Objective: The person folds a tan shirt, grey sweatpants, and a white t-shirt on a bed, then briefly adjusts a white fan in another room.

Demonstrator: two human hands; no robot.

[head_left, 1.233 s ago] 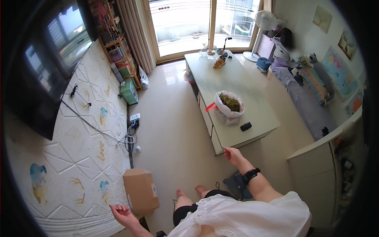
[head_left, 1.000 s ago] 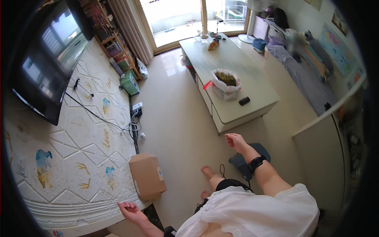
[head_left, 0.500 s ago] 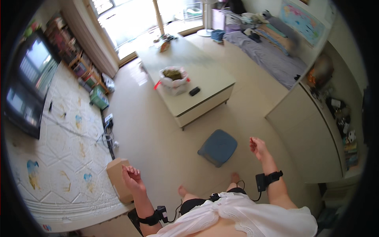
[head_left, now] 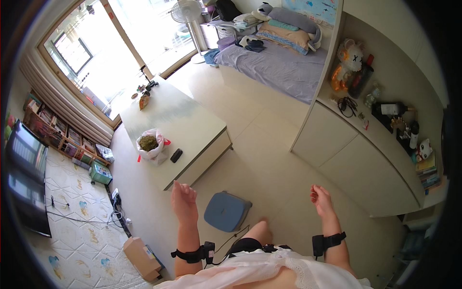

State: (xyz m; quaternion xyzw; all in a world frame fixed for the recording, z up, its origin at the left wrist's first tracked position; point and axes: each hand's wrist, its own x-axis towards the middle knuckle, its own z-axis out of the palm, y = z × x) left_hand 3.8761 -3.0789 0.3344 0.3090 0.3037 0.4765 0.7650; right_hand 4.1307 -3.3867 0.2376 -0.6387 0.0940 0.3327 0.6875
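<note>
Before me a squarish blue stool [head_left: 226, 211] stands near the pale bench [head_left: 195, 120] on glossy floor [head_left: 269, 166]; left grip [head_left: 184, 204] and right grip [head_left: 323, 201] curl loosely, half spread.

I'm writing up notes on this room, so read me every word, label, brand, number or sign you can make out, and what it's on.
I don't copy out wording, but here is where it stands:
White wall panel: gold lettering.
Dark bottle on its side: label too small to read.
Cardboard box: label too small.
Blue stool: tiny mark, too small.
Books at right: spines too small.
</note>
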